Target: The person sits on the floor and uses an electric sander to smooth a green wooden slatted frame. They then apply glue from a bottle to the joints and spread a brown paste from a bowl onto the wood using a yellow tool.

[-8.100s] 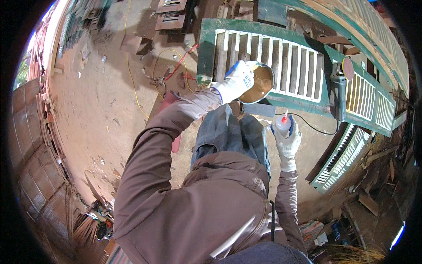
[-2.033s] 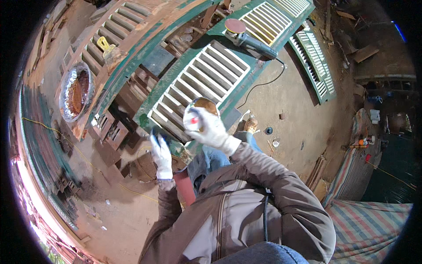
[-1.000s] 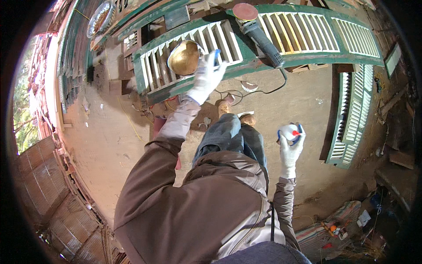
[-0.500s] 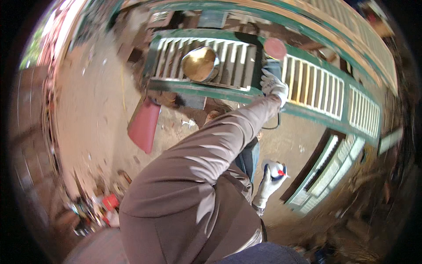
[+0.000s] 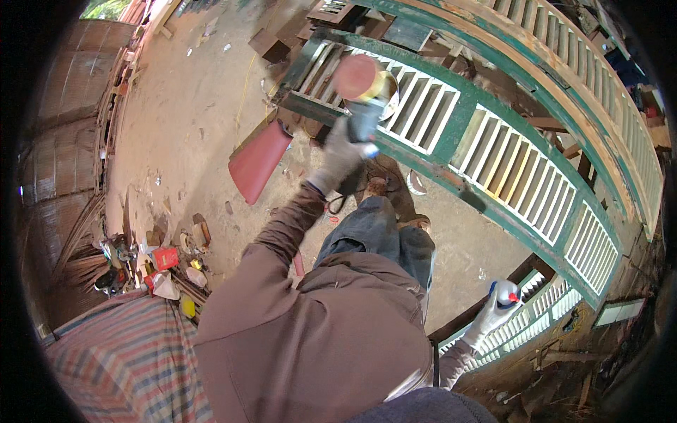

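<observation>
My gloved left hand [image 5: 340, 156] is closed round the dark body of a hand-held power sander [image 5: 364, 120]. Its round reddish disc is raised over the left part of a green louvred shutter [image 5: 451, 134] with white slats, though motion smears the tool. Behind the disc, a metal bowl [image 5: 390, 95] on the slats is mostly hidden. Out to the right, my gloved right hand [image 5: 486, 321] grips a small white bottle [image 5: 505, 292] with a red tip, apart from the shutter's near edge.
A red tapered panel [image 5: 261, 162] stands left of my legs. More louvred shutters lie beyond the workpiece and at the lower right [image 5: 522, 321]. Clutter with a red box [image 5: 165, 258] and a striped cloth [image 5: 134, 352] occupies the lower left. Wood scraps dot the floor.
My left hand has swung left with the sander, from the middle of the shutter towards the bowl. My right hand with the bottle now appears farther right. The whole view has turned.
</observation>
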{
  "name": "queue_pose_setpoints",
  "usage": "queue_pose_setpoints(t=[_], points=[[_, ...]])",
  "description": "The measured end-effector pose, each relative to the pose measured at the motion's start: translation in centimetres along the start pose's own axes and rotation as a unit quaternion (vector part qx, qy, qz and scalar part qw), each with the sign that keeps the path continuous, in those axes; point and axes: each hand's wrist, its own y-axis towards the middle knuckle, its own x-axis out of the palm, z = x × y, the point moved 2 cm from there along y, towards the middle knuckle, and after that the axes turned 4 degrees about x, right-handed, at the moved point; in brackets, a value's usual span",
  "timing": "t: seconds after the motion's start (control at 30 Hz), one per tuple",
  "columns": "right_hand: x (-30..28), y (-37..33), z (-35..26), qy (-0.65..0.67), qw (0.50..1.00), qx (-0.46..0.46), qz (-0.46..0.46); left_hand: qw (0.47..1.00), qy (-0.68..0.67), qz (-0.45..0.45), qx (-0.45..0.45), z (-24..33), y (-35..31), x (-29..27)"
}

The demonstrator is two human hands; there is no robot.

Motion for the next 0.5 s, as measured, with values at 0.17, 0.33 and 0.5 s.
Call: queue_pose_setpoints(t=[0.17, 0.33, 0.5], points=[[5.4, -2.2, -5.0, 0.139, 0.989, -0.003, -0.049, 0.993, -0.017, 0.036, -0.115, -7.4, 8.2, -11.0], [10.7, -7.5, -7.3, 0.138, 0.989, -0.018, -0.053, 0.978, 0.057, -0.023, -0.198, -18.5, 15.7, -12.8], [14.2, -11.2, -10.1, 0.107, 0.992, -0.002, -0.066, 0.947, 0.287, -0.009, -0.146, -20.6, 16.0, -10.4]])
